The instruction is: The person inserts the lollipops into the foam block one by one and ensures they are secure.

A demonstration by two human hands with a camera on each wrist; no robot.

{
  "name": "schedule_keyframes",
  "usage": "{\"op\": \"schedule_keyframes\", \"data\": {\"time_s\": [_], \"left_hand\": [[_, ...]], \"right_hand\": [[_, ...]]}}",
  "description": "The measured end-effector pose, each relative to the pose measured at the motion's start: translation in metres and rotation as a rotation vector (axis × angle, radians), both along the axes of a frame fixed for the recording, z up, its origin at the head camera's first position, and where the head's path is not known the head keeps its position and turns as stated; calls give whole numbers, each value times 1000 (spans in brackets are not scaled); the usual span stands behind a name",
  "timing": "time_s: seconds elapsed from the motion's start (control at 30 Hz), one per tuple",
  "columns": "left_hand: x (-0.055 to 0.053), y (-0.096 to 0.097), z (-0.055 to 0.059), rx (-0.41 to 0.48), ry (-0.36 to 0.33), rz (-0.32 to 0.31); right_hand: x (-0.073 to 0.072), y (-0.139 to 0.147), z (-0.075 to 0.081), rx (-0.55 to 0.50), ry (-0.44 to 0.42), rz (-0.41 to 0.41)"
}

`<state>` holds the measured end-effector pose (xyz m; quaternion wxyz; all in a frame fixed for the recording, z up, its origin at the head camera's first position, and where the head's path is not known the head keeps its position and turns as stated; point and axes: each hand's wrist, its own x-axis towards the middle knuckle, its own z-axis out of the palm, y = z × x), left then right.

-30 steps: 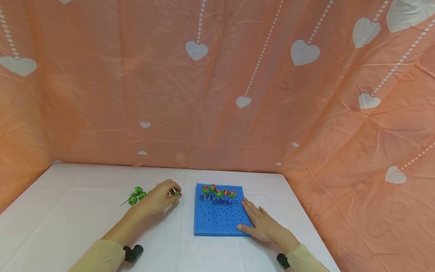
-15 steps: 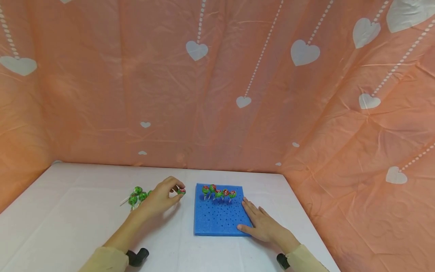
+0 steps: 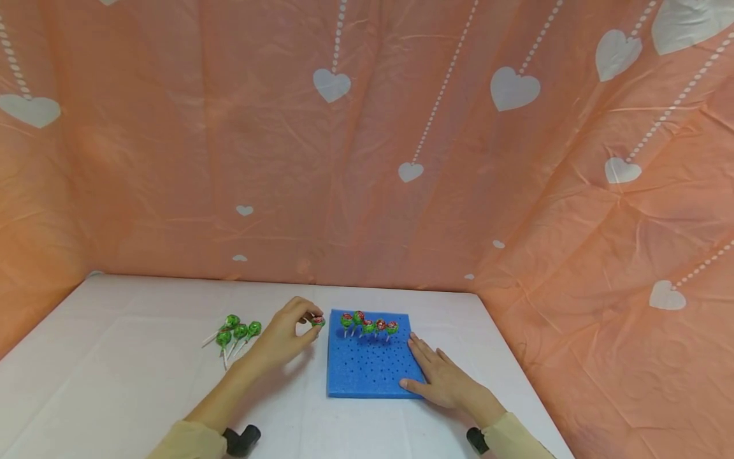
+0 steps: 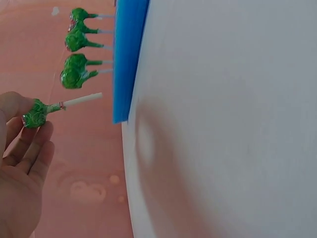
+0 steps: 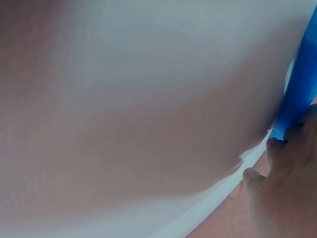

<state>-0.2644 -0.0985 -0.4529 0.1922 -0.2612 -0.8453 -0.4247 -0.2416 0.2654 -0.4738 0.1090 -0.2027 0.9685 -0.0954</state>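
Observation:
In the head view my left hand pinches a lollipop by its green and red wrapped head, just left of a blue foam board. The left wrist view shows this lollipop's white stick bare, its tip near the board but apart from it. Several lollipops stand in a row at the board's far part, sticks in its small holes. My right hand rests on the board's right edge with fingers straight; the right wrist view shows it against the blue side.
Several more lollipops lie in a loose bunch on the white tablecloth, left of my left forearm. Rows of small holes cover the board's near part. An orange curtain with white hearts hangs behind the table.
My left hand has moved right with the lollipop, up to the board's left side. More of the loose bunch now shows behind it. My right hand has stayed put.

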Motion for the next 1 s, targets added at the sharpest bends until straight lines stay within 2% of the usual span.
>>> {"op": "schedule_keyframes", "data": {"time_s": [0.4,1.0], "left_hand": [[2,22,-3,17,-11,-34],[-1,51,-2,60,-70,-105]], "right_hand": [[1,-1,2,-3,-11,-1],[1,0,1,-9,-8,2]]}}
